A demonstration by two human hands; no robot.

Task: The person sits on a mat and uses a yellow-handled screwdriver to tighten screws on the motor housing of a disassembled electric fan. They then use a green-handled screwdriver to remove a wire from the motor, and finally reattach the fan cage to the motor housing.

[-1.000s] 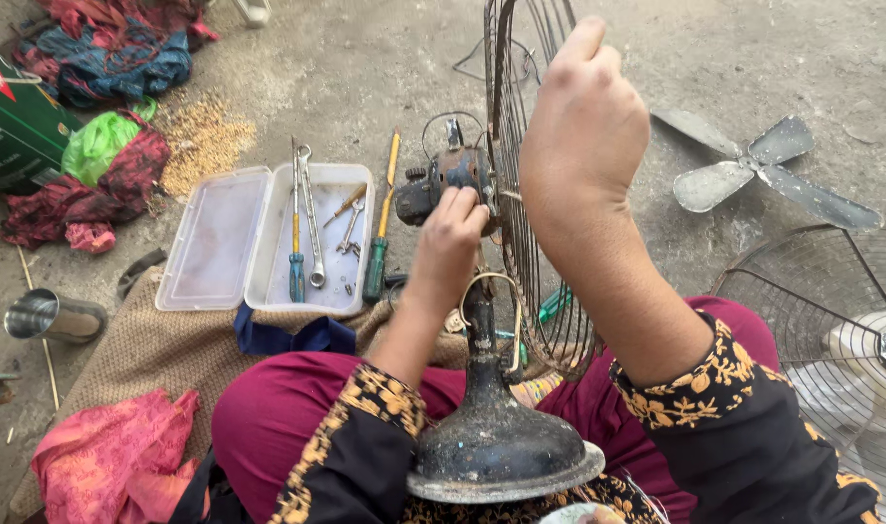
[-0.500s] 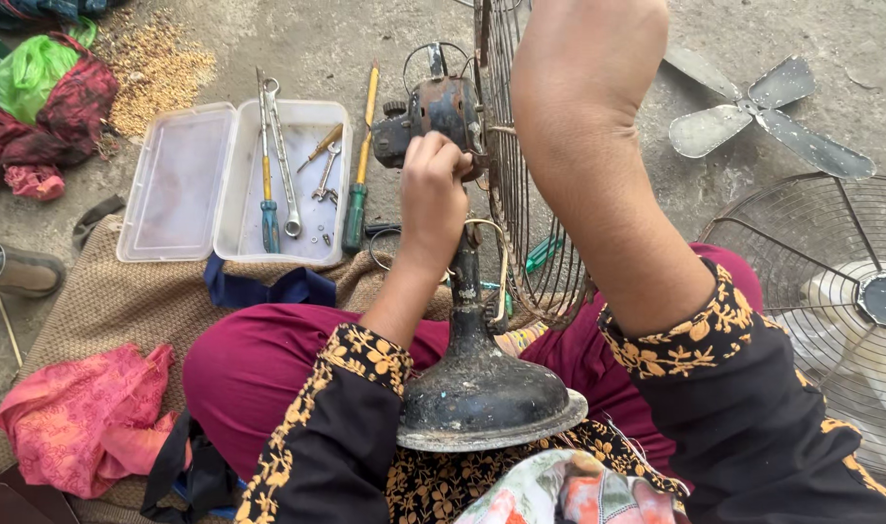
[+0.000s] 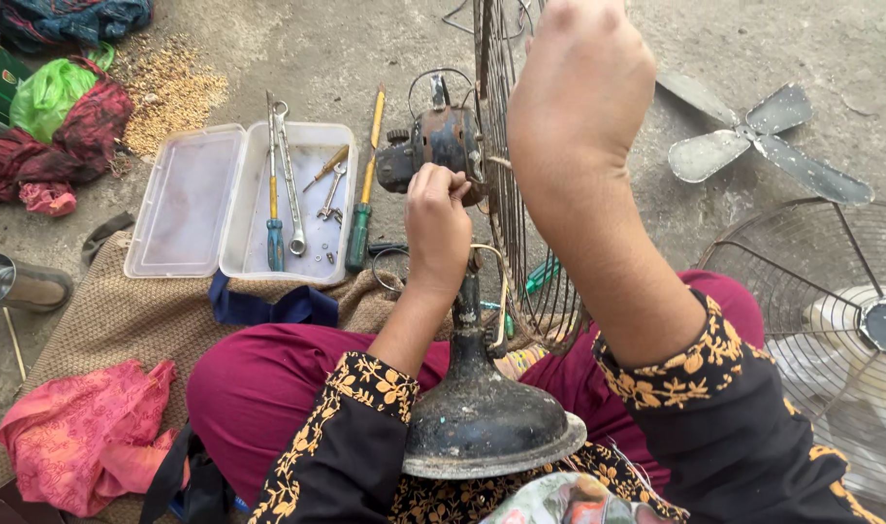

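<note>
Old table fan (image 3: pixel 482 408) laid base-first across your lap: top-heavy, rigid, grimy metal.
Left hand (image 3: pixel 438 228) pinches at the motor (image 3: pixel 433 146); right hand (image 3: pixel 574 97) fists on the thin cage (image 3: pixel 520 272). Hold the stem, not wires.

Left hand (image 3: pixel 438 218) fingers pinched, arm extended, right hand (image 3: pixel 579 92) raised, fisted

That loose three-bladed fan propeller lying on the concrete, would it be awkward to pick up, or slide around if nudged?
The fan blade looks like thin, dull metal, so probably light and fairly stiff, though the blades might flex a bit. It lies flat on rough concrete, so it would likely scrape, not roll. The thin edges could be uncomfortable for fingers.
</note>
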